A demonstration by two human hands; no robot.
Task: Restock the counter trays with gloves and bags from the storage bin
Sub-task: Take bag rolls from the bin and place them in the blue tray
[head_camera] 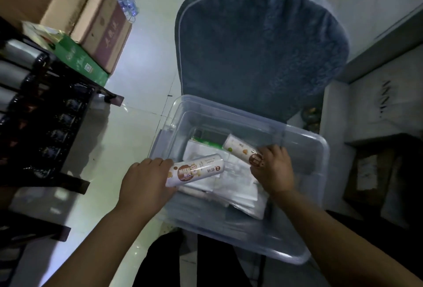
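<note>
A clear plastic storage bin [304,144] rests on the seat of a blue padded chair [261,41] in front of me. Inside lie flat packs of clear plastic bags or gloves [235,179] and a green-edged pack [206,140] at the back. My left hand [144,183] grips a white printed roll of bags [196,168] over the bin's left rim. My right hand [274,167] grips a second white printed roll [240,148] inside the bin, tilted toward the back left.
A dark rack [43,112] with bottles and grey rolls stands at the left. Cardboard boxes [91,19] and a green carton [80,57] sit on the pale tiled floor behind it. A grey counter and shelves [377,103] fill the right side.
</note>
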